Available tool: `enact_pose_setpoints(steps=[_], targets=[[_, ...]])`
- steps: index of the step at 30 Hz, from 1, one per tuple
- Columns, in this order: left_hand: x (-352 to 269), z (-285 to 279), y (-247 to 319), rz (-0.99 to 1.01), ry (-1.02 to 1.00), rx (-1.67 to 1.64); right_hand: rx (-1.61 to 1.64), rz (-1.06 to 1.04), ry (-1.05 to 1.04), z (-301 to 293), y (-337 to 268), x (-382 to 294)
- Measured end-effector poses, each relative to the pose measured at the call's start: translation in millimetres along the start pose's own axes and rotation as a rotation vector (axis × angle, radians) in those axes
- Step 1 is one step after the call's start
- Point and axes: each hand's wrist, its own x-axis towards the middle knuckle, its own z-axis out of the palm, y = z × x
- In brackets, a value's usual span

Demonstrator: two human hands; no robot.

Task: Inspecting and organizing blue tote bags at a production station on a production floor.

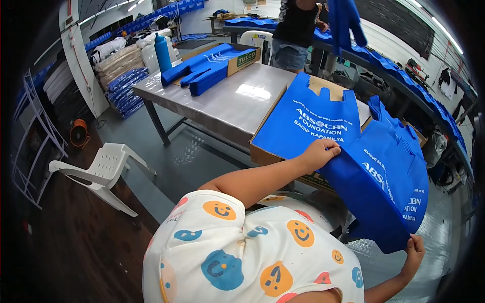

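Note:
My left hand (320, 154) pinches one corner of a blue non-woven bag (363, 200) with white printing. At the lower right, my right hand (413, 252) grips another corner of the same bag, so its bottom edge stretches between both hands. Further blue bags (401, 140) lie bunched beyond and partly behind it; how many cannot be told. Just past my left hand, a blue bag with cut-out handles (280, 125) rests flat on a cardboard box (265, 156), its printed side up.
A metal-topped table (227, 108) holds a second box (244, 62) of blue bags and a blue bottle (162, 53). A white plastic chair (108, 166) and an orange fan (79, 133) stand left. Behind the table, a person (295, 34) stands near hanging blue material (343, 26).

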Motion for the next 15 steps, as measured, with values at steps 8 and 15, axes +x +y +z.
enact_pose_setpoints(steps=[8, 15], targets=[[0.8, -0.2, -9.5, 0.089, 0.018, 0.003, -0.015, 0.016, 0.004, 3.3, -0.9, 5.2], [2.7, -1.1, -2.8, 0.245, 0.019, 0.208, -0.111, -0.02, 0.037, 9.8, -17.1, -6.8]])
